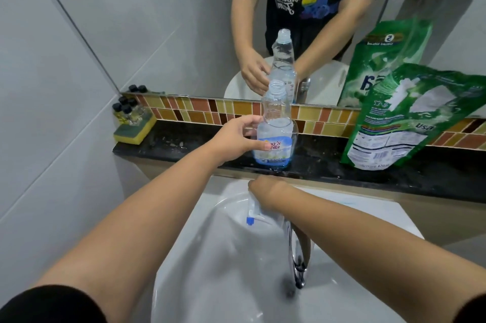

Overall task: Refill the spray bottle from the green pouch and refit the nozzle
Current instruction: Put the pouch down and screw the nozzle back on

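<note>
A clear spray bottle [276, 122] with a blue label stands upright on the black ledge [184, 146], its neck open and a little blue liquid at the bottom. My left hand [236, 138] is closed around its left side. The white nozzle with a blue tip [253, 213] hangs over the basin, held by my right hand [263, 185], which is bent down so its fingers are mostly hidden behind the wrist. The green pouch [399, 117] leans against the mirror on the ledge to the right, apart from both hands.
A white basin [223, 270] lies below with a chrome tap [297, 257] under my right forearm. A yellow-green sponge [134, 129] carrying several small black-capped bottles [126, 110] sits at the ledge's left end. The mirror [184, 20] reflects the bottle and a person's arms.
</note>
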A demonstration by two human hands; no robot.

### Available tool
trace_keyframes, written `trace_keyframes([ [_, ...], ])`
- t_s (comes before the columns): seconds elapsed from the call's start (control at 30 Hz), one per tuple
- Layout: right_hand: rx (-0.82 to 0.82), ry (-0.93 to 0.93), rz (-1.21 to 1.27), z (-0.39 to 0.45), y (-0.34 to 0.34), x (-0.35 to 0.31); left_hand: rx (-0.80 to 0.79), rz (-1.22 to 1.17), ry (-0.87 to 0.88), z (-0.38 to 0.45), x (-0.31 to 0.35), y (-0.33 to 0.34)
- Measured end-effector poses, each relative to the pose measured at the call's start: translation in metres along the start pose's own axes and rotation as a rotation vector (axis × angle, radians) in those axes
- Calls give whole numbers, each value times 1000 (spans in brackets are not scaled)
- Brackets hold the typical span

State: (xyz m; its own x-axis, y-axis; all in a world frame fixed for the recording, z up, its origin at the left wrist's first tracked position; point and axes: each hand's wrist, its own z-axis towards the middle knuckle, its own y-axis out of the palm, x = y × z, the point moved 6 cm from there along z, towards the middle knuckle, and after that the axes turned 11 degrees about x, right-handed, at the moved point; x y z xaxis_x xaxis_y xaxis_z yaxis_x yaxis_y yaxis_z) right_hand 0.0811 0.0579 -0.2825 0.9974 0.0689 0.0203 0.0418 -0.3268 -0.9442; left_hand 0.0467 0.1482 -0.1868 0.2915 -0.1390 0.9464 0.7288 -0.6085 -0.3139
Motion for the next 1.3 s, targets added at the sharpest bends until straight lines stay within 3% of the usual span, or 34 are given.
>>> trace_keyframes([
  [0.17, 36, -49, -12, -1, 5, -3, 1, 7, 9, 2, -3, 0],
  [0.3, 89, -73, 112, -18, -11, -1, -15, -3, 4, 1, -1, 0],
  [0.5, 489, -62, 474, -95, -56, 12, -36, 10, 21, -5, 6, 0],
  [0.63, 936, -26, 766, -181, -103, 42, -2, -11, 13, -15, 14, -3],
  [0.73, 1198, 15, 820, -238, -139, 68, 16, -20, 22, -23, 21, -1],
  [1.1, 1725, -68, 1174, -343, -284, 129, 148, 126, 145, -59, 53, 29],
  [1.3, 1786, -82, 1280, -362, -316, 130, 121, 346, 230, -73, 53, 56],
])
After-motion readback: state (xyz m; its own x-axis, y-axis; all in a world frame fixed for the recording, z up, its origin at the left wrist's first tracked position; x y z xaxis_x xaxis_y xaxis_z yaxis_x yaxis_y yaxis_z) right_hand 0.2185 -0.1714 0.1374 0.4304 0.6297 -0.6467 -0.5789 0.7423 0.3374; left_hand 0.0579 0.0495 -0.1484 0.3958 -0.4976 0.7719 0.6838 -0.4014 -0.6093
